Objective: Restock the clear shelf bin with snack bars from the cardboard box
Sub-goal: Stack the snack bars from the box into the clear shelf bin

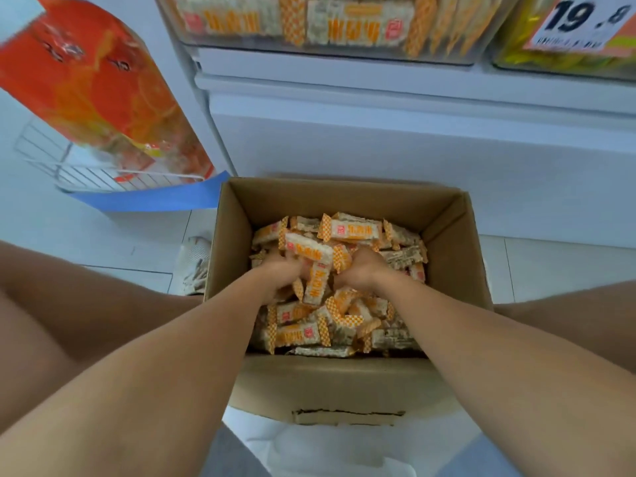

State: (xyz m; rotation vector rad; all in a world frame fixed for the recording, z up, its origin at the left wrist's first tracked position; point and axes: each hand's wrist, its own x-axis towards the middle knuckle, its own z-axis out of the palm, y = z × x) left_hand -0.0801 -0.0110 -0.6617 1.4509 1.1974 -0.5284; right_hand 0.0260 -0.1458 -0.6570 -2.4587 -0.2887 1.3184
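- An orange bag (93, 87) leans over a wire rack (86, 173) at the far left.
- The left hand (280, 275) reaches into the box (344, 387), fingers curled around a clump of bars (318, 282).
- Loose bars fill the box, which stands on the floor below the shelf.
- The right hand (361, 271) grips the same clump from the other side.
- Above, the clear bin (323, 51) holds more bars; a price tag (581, 24) sits at the upper right.
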